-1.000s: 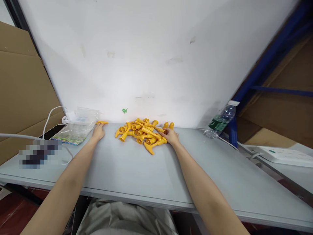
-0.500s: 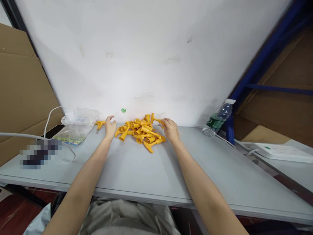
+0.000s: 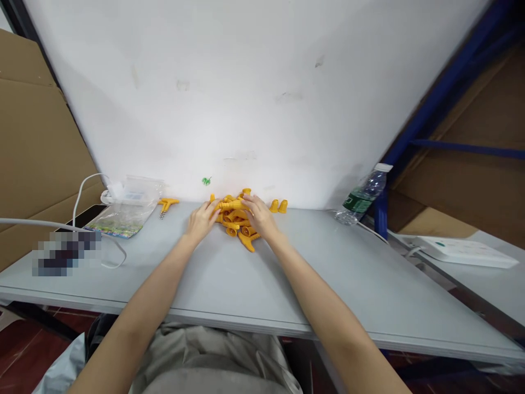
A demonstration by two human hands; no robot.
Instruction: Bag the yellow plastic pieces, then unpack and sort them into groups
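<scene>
A pile of yellow plastic parts (image 3: 233,225), some cup-shaped and some T-shaped with ribbed stems, lies on the grey table against the white wall. Over its left side, my left hand (image 3: 202,220) curls its fingers at one end of a yellow ribbed plastic piece (image 3: 232,204). My right hand (image 3: 261,215) has its fingers at the other end of that piece, just above the pile. Both hands partly cover the heap. Two yellow cup-shaped parts (image 3: 283,206) stand right of my right hand. Left of my left hand lies a yellow T-shaped handle with a metal spiral (image 3: 167,204).
A clear plastic bag (image 3: 127,210), a dark phone (image 3: 88,216) and a white cable (image 3: 77,197) lie at the left. A water bottle (image 3: 363,197) leans at the right, near a blue frame (image 3: 381,210) and a white power strip (image 3: 463,253). Cardboard (image 3: 36,148) stands at far left.
My left hand has moved right onto the pile, and my right hand has moved left. Both now meet at one ribbed piece. Two cup-shaped parts now show at the right.
</scene>
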